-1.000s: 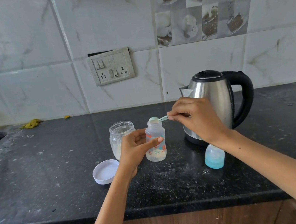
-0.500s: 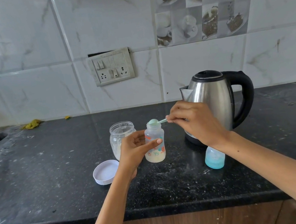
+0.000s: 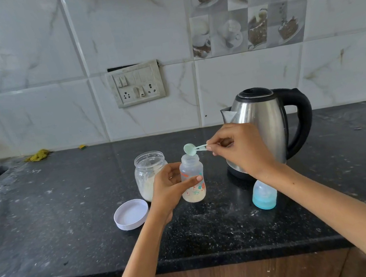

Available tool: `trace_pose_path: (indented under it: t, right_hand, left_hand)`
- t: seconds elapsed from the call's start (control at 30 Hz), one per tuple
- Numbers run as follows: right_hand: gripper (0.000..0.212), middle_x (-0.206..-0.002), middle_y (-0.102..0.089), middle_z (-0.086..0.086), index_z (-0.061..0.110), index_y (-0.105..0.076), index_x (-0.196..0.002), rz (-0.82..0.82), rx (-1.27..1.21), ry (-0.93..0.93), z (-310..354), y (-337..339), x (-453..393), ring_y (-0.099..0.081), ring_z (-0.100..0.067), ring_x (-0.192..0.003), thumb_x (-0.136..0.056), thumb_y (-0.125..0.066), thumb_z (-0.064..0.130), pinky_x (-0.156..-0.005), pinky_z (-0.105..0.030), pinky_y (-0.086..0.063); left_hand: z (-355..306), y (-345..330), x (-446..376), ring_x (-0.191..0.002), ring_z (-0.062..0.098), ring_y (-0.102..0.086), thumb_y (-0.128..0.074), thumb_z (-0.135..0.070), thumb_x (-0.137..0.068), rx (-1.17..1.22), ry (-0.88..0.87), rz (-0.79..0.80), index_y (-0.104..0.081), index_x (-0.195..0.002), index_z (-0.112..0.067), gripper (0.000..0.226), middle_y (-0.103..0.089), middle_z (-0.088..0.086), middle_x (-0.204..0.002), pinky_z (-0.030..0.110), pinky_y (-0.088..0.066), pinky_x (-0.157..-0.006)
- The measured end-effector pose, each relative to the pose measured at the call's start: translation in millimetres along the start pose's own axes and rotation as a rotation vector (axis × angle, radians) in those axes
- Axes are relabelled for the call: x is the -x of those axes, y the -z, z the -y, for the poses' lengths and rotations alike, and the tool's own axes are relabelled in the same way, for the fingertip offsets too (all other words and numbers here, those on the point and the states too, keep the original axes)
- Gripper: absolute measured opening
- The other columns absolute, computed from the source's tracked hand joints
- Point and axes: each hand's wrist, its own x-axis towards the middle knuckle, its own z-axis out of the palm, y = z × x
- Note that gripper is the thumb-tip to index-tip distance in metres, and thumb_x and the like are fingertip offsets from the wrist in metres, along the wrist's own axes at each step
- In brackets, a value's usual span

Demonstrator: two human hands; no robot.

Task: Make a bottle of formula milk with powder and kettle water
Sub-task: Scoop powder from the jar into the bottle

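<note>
bench (image 3: 48, 231): dark stone, everything sat on it
kettle (image 3: 264, 125): steel, lid down, behind the right hand, not used yet I'd guess
jar (image 3: 149, 177): open, some powder left, just left of the bottle; lid (image 3: 131, 214) lay in front
bottle (image 3: 192, 180): upright, open, pale stuff at the bottom
left hand (image 3: 169, 193): curled round the bottle
right hand (image 3: 239, 151): pinched the scoop (image 3: 189, 149), tipped over the bottle mouth
cap (image 3: 264, 197): blue, near the kettle
step: dosing powder; next probably another scoop or kettle water
</note>
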Motion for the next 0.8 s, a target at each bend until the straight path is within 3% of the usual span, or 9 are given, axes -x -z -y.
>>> trace_pose_path:
  t: [0.17, 0.3, 0.63, 0.8]
  right_hand:
    - [0.002, -0.067, -0.073, -0.007, 0.004, -0.076, -0.079, -0.056, -0.31, -0.403, -0.6, 3.2, -0.5, -0.071, -0.014, -0.059, -0.08, -0.074, 0.003, -0.055, -0.018, -0.055]
    - [0.004, -0.072, -0.073, -0.01, 0.001, -0.075, -0.084, -0.078, -0.393, -0.558, -5.0, 3.1, 1.8, -0.073, -0.019, -0.065, -0.082, -0.073, 0.004, -0.062, -0.022, -0.059]
    - [0.01, -0.08, -0.075, -0.012, 0.0, -0.075, -0.089, -0.118, -0.441, -0.697, -7.6, -2.5, 6.3, -0.074, -0.021, -0.07, -0.082, -0.074, 0.007, -0.072, -0.029, -0.061]
    - [0.007, -0.076, -0.074, -0.013, -0.001, -0.074, -0.086, -0.154, -0.553, -0.689, 2.5, -1.2, 5.3, -0.072, -0.017, -0.063, -0.082, -0.073, 0.005, -0.064, -0.022, -0.06]
  left_hand:
    - [9.8, -17.2, -3.5, -0.098, 0.017, -0.068, -0.09, -0.019, -0.058, -0.06, -0.015, -0.016, -0.059, -0.103, -0.018, 0.055, -0.07, 0.001, -0.105, 0.038, -0.057, -0.084]
    - [16.4, -28.7, -5.5, -0.1, 0.014, -0.066, -0.088, -0.025, -0.063, -0.111, -0.038, -0.037, -0.057, -0.102, -0.023, 0.05, -0.067, -0.003, -0.108, 0.042, -0.055, -0.088]
    - [17.2, -38.5, -6.6, -0.106, 0.015, -0.061, -0.085, -0.027, -0.067, -0.267, -0.087, -0.043, -0.049, -0.112, -0.019, 0.058, -0.063, -0.002, -0.116, 0.031, -0.053, -0.09]
    - [6.6, -29.5, 10.6, -0.108, 0.007, -0.056, -0.088, -0.027, -0.063, -0.308, -0.153, -0.075, -0.046, -0.13, -0.017, 0.079, -0.059, -0.007, -0.116, 0.018, -0.043, -0.089]
